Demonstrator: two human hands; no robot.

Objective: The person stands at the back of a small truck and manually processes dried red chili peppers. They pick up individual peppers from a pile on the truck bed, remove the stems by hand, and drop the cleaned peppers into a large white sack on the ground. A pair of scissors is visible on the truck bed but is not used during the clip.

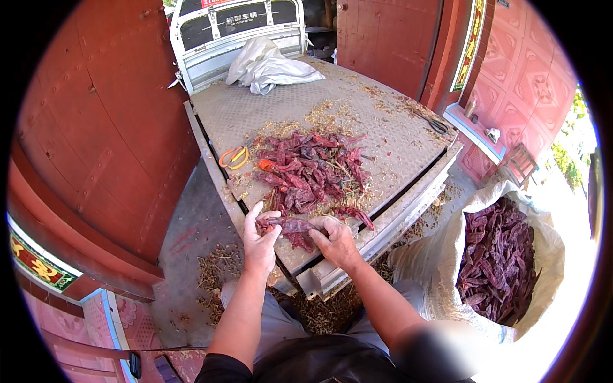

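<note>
Head view: I am gripping a dried red pepper between my left hand and right hand, lying left-right at centre frame, beside the white sack lower right.

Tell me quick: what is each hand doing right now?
Left hand: closed on one end of a dried red chili.
Right hand: gripping the other end of the same chili.

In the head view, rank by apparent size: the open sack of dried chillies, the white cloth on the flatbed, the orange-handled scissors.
1. Open sack of dried chillies, though it lies nearer the camera.
2. White cloth.
3. Orange-handled scissors.
</note>
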